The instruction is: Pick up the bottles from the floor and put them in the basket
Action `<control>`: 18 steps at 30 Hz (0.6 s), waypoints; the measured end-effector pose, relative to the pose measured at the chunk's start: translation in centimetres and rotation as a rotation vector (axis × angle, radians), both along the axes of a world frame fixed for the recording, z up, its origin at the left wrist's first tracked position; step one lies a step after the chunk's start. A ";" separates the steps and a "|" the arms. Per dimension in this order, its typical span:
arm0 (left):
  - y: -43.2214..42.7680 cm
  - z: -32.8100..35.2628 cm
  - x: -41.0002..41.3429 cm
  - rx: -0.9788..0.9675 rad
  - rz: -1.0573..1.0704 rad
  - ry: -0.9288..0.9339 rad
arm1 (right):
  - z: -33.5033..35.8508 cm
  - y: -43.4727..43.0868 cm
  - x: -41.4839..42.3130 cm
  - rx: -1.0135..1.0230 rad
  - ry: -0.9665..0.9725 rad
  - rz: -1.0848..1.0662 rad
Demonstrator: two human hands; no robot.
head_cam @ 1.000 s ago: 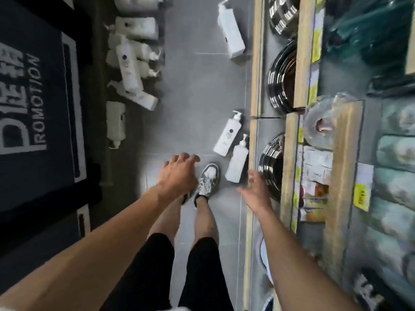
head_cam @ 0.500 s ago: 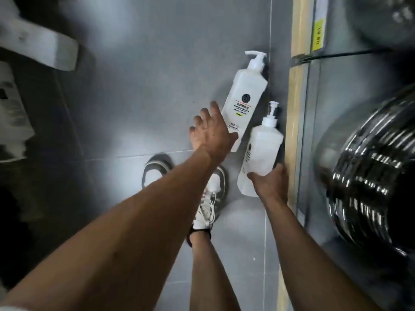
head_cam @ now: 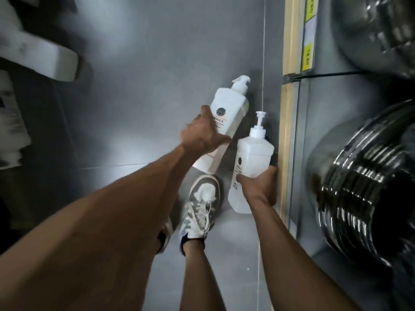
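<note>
While both arms are reaching down, the smooth grey tiled floor [head_cam: 134,86] is filling most of the frame. Ribbed, shiny steel bowls [head_cam: 359,198] are stacking up along the right side, behind a pale wooden shelf edge [head_cam: 286,153].

Blurred white bottles [head_cam: 45,55] are lying at the upper left. At the centre, the labelled pump bottle [head_cam: 226,108] is lying tilted on the floor, rounded at the shoulders, its plastic matte white. Just beside it to the right, the square pump bottle [head_cam: 253,151] is showing flat, faintly translucent faces and a thin pump stem.

The left hand [head_cam: 202,135] is wrapping the labelled bottle's lower half, its grip closing with the thumb across the front. The right hand [head_cam: 260,187] is gripping the square bottle from below, fingers curling round its middle. A grey and white sneaker [head_cam: 202,205] is standing just below both bottles, and a yellow price tag [head_cam: 307,57] is sitting at the upper right.

Judging by the slick plastic, each grip is probably needing to sit mid-body, not on the pump, before lifting. No basket is showing, so it is needing finding first.
</note>
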State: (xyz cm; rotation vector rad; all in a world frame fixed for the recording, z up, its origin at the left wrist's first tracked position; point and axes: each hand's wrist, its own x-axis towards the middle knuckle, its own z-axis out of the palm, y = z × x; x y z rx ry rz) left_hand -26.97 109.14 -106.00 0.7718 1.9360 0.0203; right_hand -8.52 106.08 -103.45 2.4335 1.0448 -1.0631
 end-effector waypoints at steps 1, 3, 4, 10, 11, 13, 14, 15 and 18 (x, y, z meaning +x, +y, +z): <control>-0.9 2.0 -1.3 -0.022 -0.011 -0.004 | 2.0 0.0 -0.8 -0.010 0.018 0.008; -3.0 6.7 -3.6 -0.054 0.021 -0.018 | 6.9 0.1 -2.4 -0.026 0.050 0.008; -4.0 9.4 -4.7 -0.062 0.054 -0.018 | 9.7 0.3 -3.3 -0.029 0.070 0.000; -8.7 30.7 -12.8 -0.110 0.243 0.076 | 29.9 2.8 -8.9 0.023 0.179 0.092; -9.3 34.4 -14.2 -0.100 0.267 0.095 | 33.5 3.1 -9.8 0.051 0.200 0.124; -10.7 41.9 -16.7 -0.057 0.345 0.103 | 40.7 3.7 -11.2 0.099 0.225 0.199; -11.4 45.5 -17.8 -0.023 0.400 0.083 | 44.0 4.0 -11.9 0.114 0.224 0.241; -12.1 49.0 -18.8 0.021 0.465 0.049 | 47.2 4.3 -12.5 0.125 0.222 0.290; -14.3 58.9 -21.4 0.191 0.701 -0.105 | 55.5 5.1 -14.3 0.170 0.222 0.434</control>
